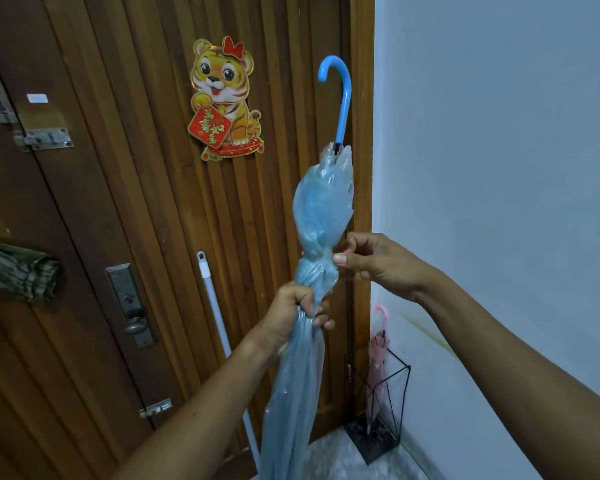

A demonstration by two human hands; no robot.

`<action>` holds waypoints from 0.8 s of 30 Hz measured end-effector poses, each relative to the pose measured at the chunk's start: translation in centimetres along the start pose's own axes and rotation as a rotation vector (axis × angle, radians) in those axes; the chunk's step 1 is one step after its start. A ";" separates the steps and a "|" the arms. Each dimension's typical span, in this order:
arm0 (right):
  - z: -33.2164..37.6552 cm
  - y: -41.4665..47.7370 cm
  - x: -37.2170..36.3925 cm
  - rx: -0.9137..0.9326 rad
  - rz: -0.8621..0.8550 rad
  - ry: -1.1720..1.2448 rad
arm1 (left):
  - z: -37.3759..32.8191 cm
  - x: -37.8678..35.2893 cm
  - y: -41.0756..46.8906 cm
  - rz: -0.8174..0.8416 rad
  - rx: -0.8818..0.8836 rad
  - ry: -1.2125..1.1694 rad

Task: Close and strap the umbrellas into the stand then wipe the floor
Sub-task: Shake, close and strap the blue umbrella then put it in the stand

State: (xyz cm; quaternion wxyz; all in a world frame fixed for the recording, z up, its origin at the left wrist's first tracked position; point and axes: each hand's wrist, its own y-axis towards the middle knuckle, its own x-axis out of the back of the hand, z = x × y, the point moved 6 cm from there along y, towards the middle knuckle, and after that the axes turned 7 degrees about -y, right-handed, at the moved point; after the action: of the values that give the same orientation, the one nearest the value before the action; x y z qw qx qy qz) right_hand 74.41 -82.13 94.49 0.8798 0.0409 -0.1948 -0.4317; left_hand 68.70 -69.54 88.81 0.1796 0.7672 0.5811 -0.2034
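A folded light-blue translucent umbrella (321, 209) with a blue hooked handle stands upright in front of me, handle up. My left hand (291, 317) grips its gathered canopy around the middle. My right hand (378, 261) pinches at the cinched spot just above, thumb and fingers at the strap area; the strap itself is too small to make out. A black wire umbrella stand (400, 403) sits on the floor in the corner, with a closed pink umbrella (378, 355) standing inside it.
A brown slatted wooden door (136, 202) fills the left, with a tiger decoration (226, 98), a lock plate and a knob (134, 327). A white mop pole (212, 299) leans against the door. A pale blue wall (499, 150) lies to the right. A green cloth (18, 275) hangs at far left.
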 end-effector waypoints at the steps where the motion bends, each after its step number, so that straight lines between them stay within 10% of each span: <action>1: 0.0 0.1 -0.3 0.015 0.027 0.028 | 0.2 0.0 -0.2 0.073 0.056 -0.039; 5: 0.4 -0.2 -1.4 0.049 0.023 0.097 | 0.2 0.4 -0.6 0.220 0.183 0.011; 13: -0.5 -0.2 -0.9 -0.022 -0.511 -0.327 | -0.1 1.7 0.0 -0.265 -0.153 0.714; 18: 0.7 0.9 -2.7 -0.052 -0.293 -0.298 | 0.0 2.2 -0.1 -0.517 -0.303 0.661; 24: 1.5 1.1 -1.8 0.002 -0.215 -0.087 | -2.6 2.3 -0.7 -0.383 -0.304 0.508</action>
State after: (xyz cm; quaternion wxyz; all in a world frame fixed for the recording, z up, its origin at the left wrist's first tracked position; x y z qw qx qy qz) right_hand 73.71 -79.92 95.61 0.8192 0.0436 -0.2276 -0.5247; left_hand 68.88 -66.13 89.78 0.1003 0.6348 0.7643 0.0528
